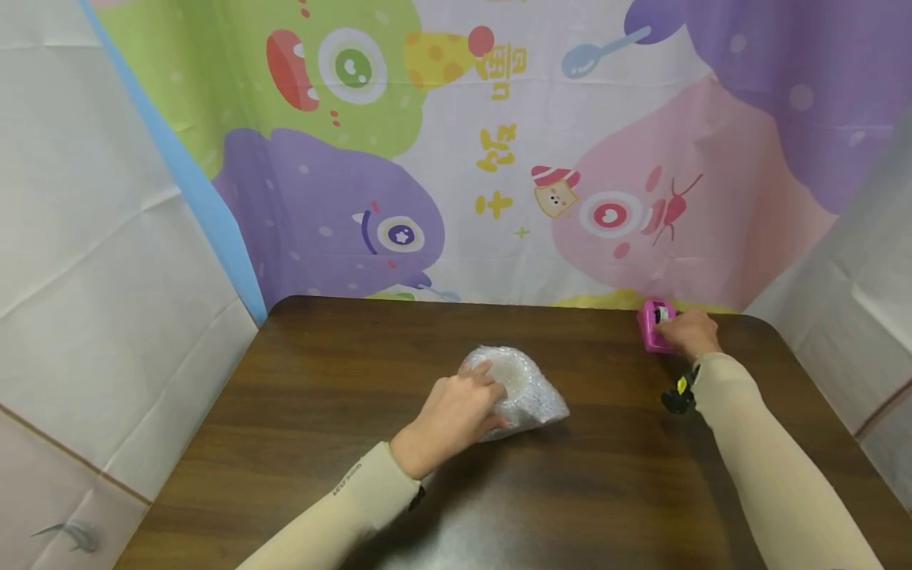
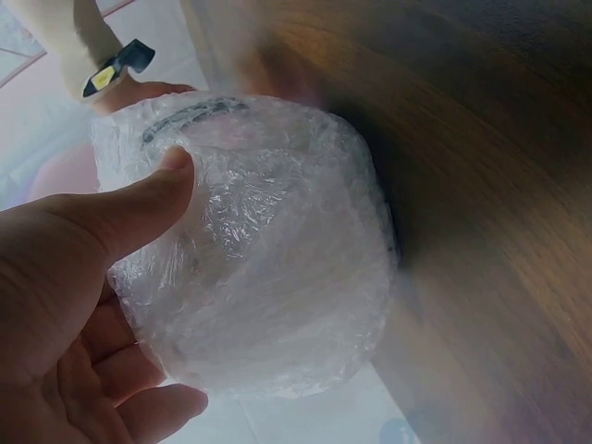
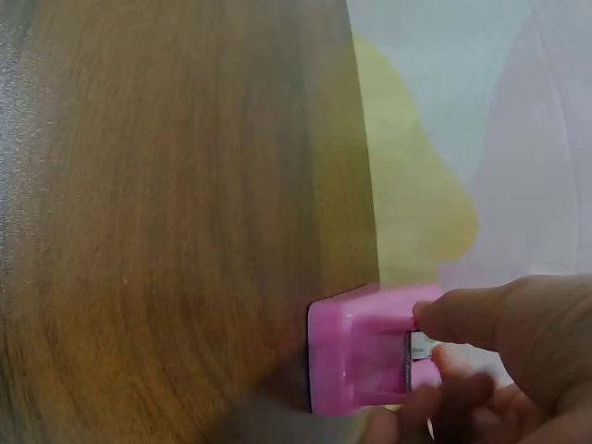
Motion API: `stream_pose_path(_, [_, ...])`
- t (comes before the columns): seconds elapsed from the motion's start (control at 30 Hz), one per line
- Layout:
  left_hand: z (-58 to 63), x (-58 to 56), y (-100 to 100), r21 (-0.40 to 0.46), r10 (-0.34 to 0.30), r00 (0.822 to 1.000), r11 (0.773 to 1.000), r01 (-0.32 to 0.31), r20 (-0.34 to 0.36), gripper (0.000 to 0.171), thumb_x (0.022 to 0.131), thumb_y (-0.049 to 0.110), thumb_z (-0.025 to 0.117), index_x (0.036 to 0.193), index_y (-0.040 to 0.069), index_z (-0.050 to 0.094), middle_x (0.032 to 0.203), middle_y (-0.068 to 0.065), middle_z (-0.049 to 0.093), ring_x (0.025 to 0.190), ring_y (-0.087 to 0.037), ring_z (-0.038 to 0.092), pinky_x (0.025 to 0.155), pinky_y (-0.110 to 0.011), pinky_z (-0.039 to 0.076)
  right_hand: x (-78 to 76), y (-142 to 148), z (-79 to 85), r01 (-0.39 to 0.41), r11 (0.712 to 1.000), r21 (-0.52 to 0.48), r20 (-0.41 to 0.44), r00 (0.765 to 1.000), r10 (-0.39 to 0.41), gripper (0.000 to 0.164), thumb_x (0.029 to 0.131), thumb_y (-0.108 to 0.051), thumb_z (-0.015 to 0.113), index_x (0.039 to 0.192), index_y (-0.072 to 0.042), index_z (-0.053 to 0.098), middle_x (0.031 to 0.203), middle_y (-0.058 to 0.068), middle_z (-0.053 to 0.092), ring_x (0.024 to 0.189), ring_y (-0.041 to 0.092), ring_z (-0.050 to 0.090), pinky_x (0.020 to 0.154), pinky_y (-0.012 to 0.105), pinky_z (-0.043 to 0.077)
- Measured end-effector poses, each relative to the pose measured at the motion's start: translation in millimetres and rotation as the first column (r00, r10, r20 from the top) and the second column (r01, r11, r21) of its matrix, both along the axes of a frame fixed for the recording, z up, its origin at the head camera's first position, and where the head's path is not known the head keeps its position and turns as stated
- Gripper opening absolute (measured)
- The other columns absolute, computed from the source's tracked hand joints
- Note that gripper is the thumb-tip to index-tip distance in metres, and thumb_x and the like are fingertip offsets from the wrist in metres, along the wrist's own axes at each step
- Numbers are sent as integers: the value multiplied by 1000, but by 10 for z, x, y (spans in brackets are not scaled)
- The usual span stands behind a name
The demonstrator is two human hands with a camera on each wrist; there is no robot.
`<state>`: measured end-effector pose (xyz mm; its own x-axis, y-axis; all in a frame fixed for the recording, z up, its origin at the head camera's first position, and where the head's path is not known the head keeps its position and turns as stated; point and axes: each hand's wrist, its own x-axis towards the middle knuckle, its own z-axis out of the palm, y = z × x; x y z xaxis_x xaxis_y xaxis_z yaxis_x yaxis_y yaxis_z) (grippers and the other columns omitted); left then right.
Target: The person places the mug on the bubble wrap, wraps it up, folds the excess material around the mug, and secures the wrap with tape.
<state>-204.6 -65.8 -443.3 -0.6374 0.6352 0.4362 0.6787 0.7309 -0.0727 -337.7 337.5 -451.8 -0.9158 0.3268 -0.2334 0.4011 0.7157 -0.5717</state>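
Observation:
My left hand (image 1: 456, 408) holds a bubble-wrapped bundle (image 1: 534, 396) on the table. In the left wrist view the thumb presses on the clear wrap (image 2: 277, 250) while the fingers curl round its lower side. A pale rounded thing shows through the plastic, its kind hidden. Near the table's far right edge stands a pink tape dispenser (image 1: 649, 328). My right hand (image 1: 691, 334) is at its tape end. Seen from the right wrist, the thumb and fingers close on the dispenser (image 3: 331, 356) beside the toothed cutter (image 3: 408, 359).
Both things are on a dark wooden table (image 1: 321, 372). A cartoon-printed cloth (image 1: 492, 261) hangs right behind its far edge. Pale cloth sheets (image 1: 107, 237) line the left and right sides.

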Motion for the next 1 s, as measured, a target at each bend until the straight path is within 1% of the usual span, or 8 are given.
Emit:
stream_pose_path(0.07, [1, 6, 1, -3, 4, 1000, 1000, -4, -5, 34, 72, 49, 89, 85, 22, 73, 87, 8, 76, 123, -19, 68, 61, -33, 62, 16, -5, 13, 13, 996, -90, 18, 1000, -11, 54, 96, -28, 63, 122, 18, 53, 99, 25, 61, 77, 26, 65, 74, 41, 62])
stream_pose_path(0.13, [3, 7, 3, -6, 7, 1000, 1000, -7, -8, 33, 72, 49, 89, 85, 23, 73, 86, 8, 75, 122, -19, 69, 60, -33, 61, 31, -7, 19, 25, 978, -206, 34, 999, -18, 47, 100, -28, 59, 119, 15, 54, 86, 14, 68, 65, 18, 69, 70, 40, 64])
stream_pose_path(0.2, [4, 9, 4, -5, 8, 1000, 1000, -8, -9, 34, 72, 49, 89, 85, 22, 73, 86, 8, 75, 122, -19, 69, 59, -33, 61, 46, -6, 23, 26, 952, -303, 47, 999, -12, 39, 104, -27, 51, 115, 10, 55, 73, 4, 70, 60, 13, 70, 69, 38, 64])
stream_pose_path(0.3, [3, 6, 7, -6, 9, 1000, 1000, -9, -6, 34, 72, 49, 88, 86, 22, 73, 86, 8, 75, 122, -19, 69, 59, -33, 61, 66, -7, 27, 30, 919, -393, 56, 998, -8, 32, 105, -22, 42, 110, 6, 55, 65, -1, 71, 58, 9, 70, 69, 35, 64])
stream_pose_path(0.43, [3, 5, 9, -10, 13, 1000, 1000, -13, 0, 34, 73, 50, 87, 86, 22, 73, 86, 9, 75, 122, -19, 69, 59, -34, 61, 84, -4, 26, 27, 899, -438, 53, 999, -4, 30, 106, -17, 39, 112, 7, 54, 63, -3, 70, 58, 8, 70, 68, 33, 64])
stream_pose_path(0.57, [6, 6, 10, -12, 15, 1000, 1000, -15, 3, 34, 73, 50, 87, 86, 22, 73, 86, 9, 75, 122, -18, 69, 59, -34, 61, 94, -6, 30, 34, 892, -451, 53, 999, -12, 30, 107, -17, 39, 117, 8, 52, 63, -3, 69, 59, 7, 69, 67, 30, 63])
stream_pose_path(0.8, [3, 3, 5, -10, 10, 1000, 1000, -10, 0, 34, 73, 50, 87, 86, 22, 73, 87, 8, 75, 121, -19, 69, 60, -34, 62, 117, -48, 15, 36, 876, -480, 10, 999, -35, 20, 104, -15, 43, 107, 2, 52, 63, -6, 66, 58, 4, 67, 67, 28, 63])
stream_pose_path(1.0, [4, 4, 7, -3, 6, 1000, 1000, -6, 8, 34, 73, 49, 88, 87, 21, 73, 86, 8, 75, 119, -19, 69, 60, -34, 62, 135, -39, -35, 36, 898, -438, -28, 998, -53, 32, 104, -22, 43, 113, 6, 56, 68, -6, 67, 61, 5, 68, 70, 29, 63])
